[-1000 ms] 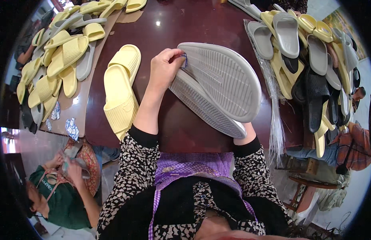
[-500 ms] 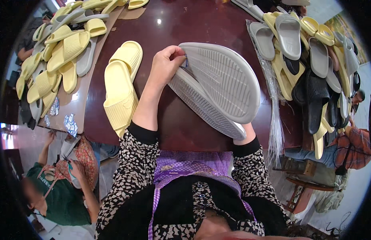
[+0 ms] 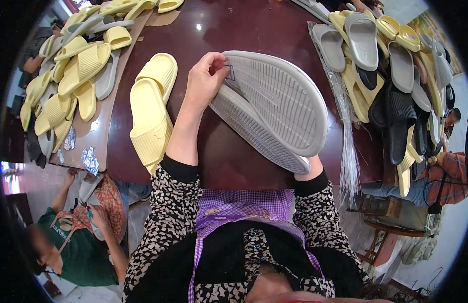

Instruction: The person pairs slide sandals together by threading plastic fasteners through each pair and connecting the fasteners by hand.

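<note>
Left hand: the left hand (image 3: 206, 81) is closed in a pinch at the upper left edge of the grey slippers (image 3: 274, 108), thumb and fingertips pressed together on a small dark loop or tag there.
Right hand: the right hand (image 3: 308, 166) is almost wholly hidden under the lower end of the pair; only the wrist shows, so I cannot tell how it is closed, though it seems to bear the pair from below.
Grey slippers: two slippers held sole to sole-side up, one overlapping the other, raised above the desk (image 3: 218, 151) between the two hands, ribbed soles facing the camera.
Yellow pair: the yellow slippers (image 3: 150, 111) lie on the desk just left of the left forearm, side by side, not touched.
Left heap: a heap of yellow and grey slippers (image 3: 77, 70) lies well left of the left hand on a brown sheet.
Right heap: a pile of mixed slippers (image 3: 390, 76) in grey, yellow and black sits right of the held pair, with clear plastic strands (image 3: 350, 161) hanging near the right wrist.
Risk: the pinch covers very little of the edge; if it slips, the upper slipper may slide off the lower one and fall onto the desk.
Risk two: a pull on the small loop may tear it or leave the pair unjoined.
Unclear: what the dark loop is, and whether it passes through both slippers, is too small to tell.
Cut off: the heaps run out of the picture at its rim; another person below left is only partly visible.
</note>
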The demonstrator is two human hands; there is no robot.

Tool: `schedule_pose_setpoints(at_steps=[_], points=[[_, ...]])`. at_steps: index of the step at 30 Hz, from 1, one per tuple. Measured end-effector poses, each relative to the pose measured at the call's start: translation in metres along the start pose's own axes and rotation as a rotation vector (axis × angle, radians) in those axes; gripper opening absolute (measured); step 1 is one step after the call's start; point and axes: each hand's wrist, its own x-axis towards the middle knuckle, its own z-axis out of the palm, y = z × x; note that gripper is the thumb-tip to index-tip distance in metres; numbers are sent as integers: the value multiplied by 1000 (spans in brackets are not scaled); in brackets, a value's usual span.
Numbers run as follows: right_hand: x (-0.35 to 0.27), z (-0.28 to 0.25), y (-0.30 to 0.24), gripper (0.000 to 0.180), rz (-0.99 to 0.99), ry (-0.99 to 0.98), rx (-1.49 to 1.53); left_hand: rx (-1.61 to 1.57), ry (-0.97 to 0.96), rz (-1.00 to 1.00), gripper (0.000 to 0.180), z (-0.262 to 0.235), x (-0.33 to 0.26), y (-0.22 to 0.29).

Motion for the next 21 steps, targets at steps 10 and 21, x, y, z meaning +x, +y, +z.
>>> schedule_pose_setpoints(at_steps=[10, 21], points=[[5, -16, 14, 32, 11, 48, -39, 44, -33, -63, 17, -8, -1, -2], [18, -36, 20, 33, -5, 119, -91, -46, -77, 214, 10, -9, 3, -1]])
